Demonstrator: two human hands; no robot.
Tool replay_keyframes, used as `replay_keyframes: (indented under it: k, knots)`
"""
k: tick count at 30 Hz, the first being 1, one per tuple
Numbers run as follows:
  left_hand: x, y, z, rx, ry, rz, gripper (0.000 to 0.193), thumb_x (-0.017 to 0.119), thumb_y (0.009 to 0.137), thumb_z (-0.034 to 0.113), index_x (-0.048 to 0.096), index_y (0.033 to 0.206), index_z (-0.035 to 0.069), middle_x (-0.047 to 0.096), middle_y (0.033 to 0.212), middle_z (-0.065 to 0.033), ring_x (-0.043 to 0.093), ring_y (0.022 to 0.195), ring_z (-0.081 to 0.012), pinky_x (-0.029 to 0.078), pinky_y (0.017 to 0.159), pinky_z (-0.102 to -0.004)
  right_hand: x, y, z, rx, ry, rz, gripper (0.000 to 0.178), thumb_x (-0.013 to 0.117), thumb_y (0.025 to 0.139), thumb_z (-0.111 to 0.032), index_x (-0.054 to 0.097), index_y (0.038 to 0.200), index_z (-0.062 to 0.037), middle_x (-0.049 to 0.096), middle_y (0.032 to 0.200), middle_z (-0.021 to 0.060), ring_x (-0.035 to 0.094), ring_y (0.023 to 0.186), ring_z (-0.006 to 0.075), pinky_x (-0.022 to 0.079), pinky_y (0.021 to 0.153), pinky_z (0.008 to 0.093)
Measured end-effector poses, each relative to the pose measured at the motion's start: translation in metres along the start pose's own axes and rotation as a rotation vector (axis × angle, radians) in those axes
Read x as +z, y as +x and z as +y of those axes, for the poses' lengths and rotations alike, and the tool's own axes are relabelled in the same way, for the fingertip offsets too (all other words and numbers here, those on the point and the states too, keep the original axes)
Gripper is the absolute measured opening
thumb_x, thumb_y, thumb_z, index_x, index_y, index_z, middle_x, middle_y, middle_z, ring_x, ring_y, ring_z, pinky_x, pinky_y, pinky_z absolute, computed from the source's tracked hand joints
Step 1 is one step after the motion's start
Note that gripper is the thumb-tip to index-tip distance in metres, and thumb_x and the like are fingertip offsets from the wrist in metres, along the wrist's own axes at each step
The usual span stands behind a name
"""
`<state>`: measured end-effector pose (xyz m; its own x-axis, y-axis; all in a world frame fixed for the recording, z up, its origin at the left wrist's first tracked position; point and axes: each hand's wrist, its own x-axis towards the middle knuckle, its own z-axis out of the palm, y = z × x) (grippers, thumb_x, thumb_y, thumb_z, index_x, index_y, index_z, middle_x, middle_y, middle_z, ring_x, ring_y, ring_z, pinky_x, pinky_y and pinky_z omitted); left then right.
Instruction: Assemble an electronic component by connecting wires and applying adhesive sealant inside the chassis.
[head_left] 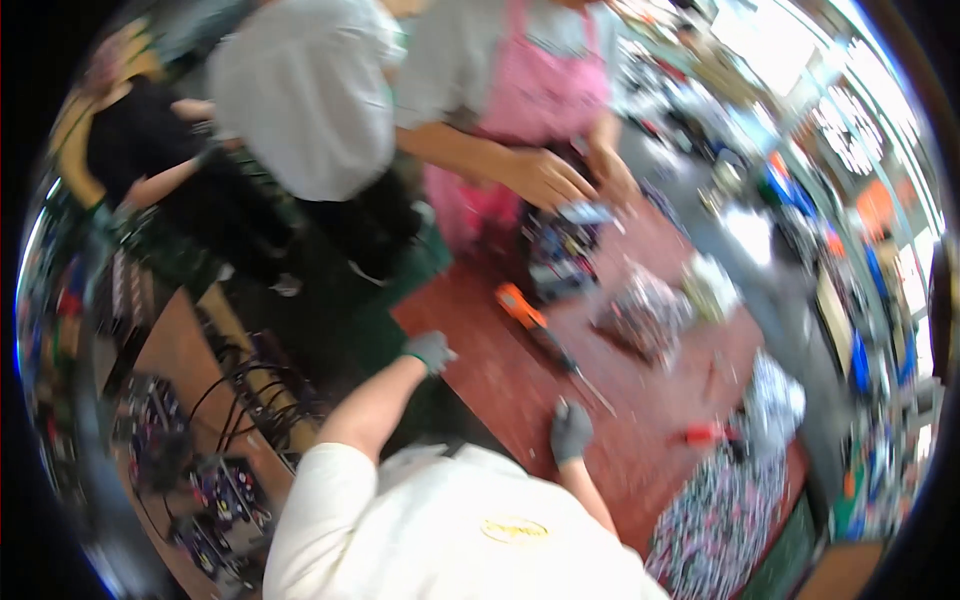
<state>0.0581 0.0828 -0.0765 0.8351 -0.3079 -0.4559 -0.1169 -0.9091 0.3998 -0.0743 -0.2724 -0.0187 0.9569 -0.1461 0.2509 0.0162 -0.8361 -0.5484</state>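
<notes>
My left hand [432, 352], in a grey-green glove with bare fingertips, is at the table's left edge. Its fingers look loosely stretched out, and no object shows in them. On the red tabletop [480, 350] rests my gloved right hand [571, 432], fingers forward and seemingly flat, though blurred. Just ahead of it lies an orange-and-black electric screwdriver [530, 318], its long bit pointing toward that hand. Neither hand touches the tool. Beyond it stands a container of small dark and coloured parts [563, 255], beside a co-worker's hands [560, 180].
Bags of small parts [645, 315] and a pale bag [710, 287] sit at the table's far right. Nearer are a red-handled tool [703, 433], a clear plastic bag [772, 405] and a large heap of small pieces [715, 525]. Cables and parts [225, 490] crowd a surface on the left.
</notes>
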Motion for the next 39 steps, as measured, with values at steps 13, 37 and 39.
replay_keyframes:
  k: [13, 37, 39]
  knots:
    - [-0.067, -0.018, 0.077, -0.379, -0.332, -0.163, 0.029, 0.063, 0.087, 0.028, 0.058, 0.083, 0.000, 0.061, 0.064, -0.0118, 0.058, 0.050, -0.0209, 0.048, 0.048, -0.0344, -0.003, 0.002, 0.011, -0.035, -0.053, 0.114, 0.026, 0.055, 0.089, -0.028, 0.055, 0.069, -0.0110, 0.056, 0.063, 0.0102, 0.056, 0.062, 0.0293, 0.044, 0.055, 0.0425]
    - [-0.076, -0.022, 0.068, -0.338, -0.358, -0.207, 0.025, 0.065, 0.085, 0.025, 0.057, 0.081, 0.002, 0.058, 0.061, -0.0116, 0.058, 0.049, -0.0216, 0.047, 0.047, -0.0350, 0.007, 0.009, 0.002, -0.079, 0.027, 0.150, 0.020, 0.057, 0.088, -0.024, 0.059, 0.074, -0.0102, 0.058, 0.068, 0.0120, 0.057, 0.064, 0.0307, 0.043, 0.057, 0.0423]
    - [-0.057, -0.016, 0.027, 0.092, 0.067, -0.264, 0.020, 0.066, 0.077, 0.024, 0.063, 0.092, 0.011, 0.063, 0.072, -0.0145, 0.064, 0.063, -0.0294, 0.051, 0.058, -0.0413, 0.001, 0.007, -0.008, -0.058, 0.013, 0.133, 0.020, 0.056, 0.089, -0.024, 0.060, 0.076, -0.0094, 0.059, 0.070, 0.0125, 0.057, 0.065, 0.0319, 0.044, 0.058, 0.0429]
